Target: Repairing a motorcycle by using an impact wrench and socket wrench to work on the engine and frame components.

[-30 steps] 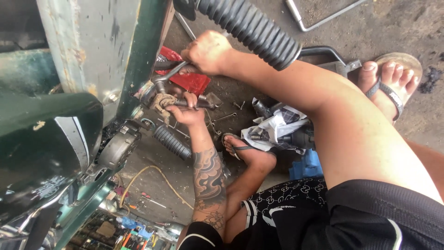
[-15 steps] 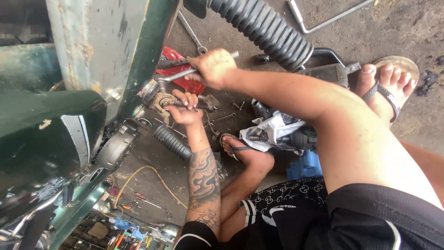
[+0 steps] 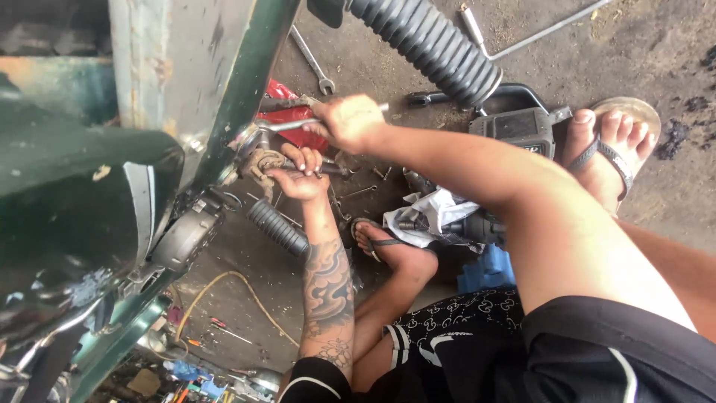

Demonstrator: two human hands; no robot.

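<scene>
Head view: small metal fitting (image 3: 262, 161) low on green motorbike frame (image 3: 246, 89), above floor (image 3: 656, 45). Left hand (image 3: 300, 175) closed around fitting and a short tool, bracing it. Right hand (image 3: 349, 122) closed on chrome wrench (image 3: 287, 125). Judgement: keep wrench seated square, left grip firm to prevent slipping. Red package (image 3: 292, 113) behind wrench; white wrapper (image 3: 432, 216) by sandalled foot (image 3: 388, 246); dark boxy case (image 3: 518, 128); blue block (image 3: 485, 270).
</scene>
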